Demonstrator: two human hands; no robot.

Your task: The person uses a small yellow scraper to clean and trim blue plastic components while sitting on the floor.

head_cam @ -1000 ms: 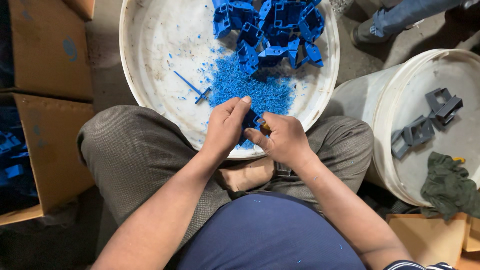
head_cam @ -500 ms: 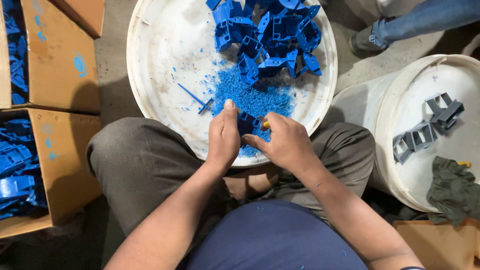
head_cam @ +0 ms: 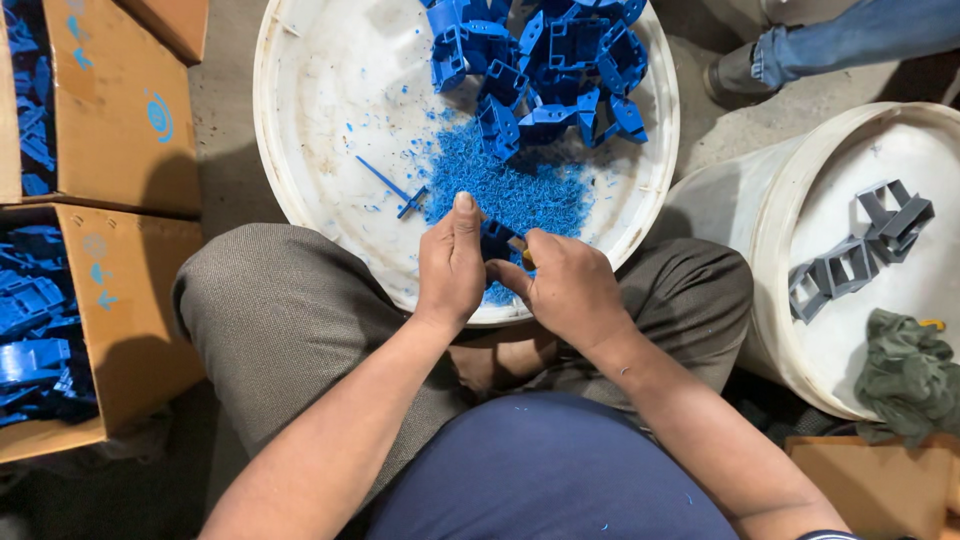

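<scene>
Concrete floor, white tub (head_cam: pixel 330 130) between knees catching blue shavings (head_cam: pixel 510 185). Left hand (head_cam: pixel 452 265) and right hand (head_cam: pixel 568 290) pinch blue plastic part (head_cam: pixel 495 238); right possibly grips small blade, mostly hidden.

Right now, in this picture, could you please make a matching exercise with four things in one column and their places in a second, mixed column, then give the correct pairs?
Things:
1. blue plastic parts
2. grey frames
3. green cloth
4. cardboard boxes

Places:
A. at the left edge, beside the person's knee
B. piled at the far side of the big white basin
C. on the near rim of the white bucket at the right
D. inside the white bucket at the right

Pairs: 1-B, 2-D, 3-C, 4-A
</scene>
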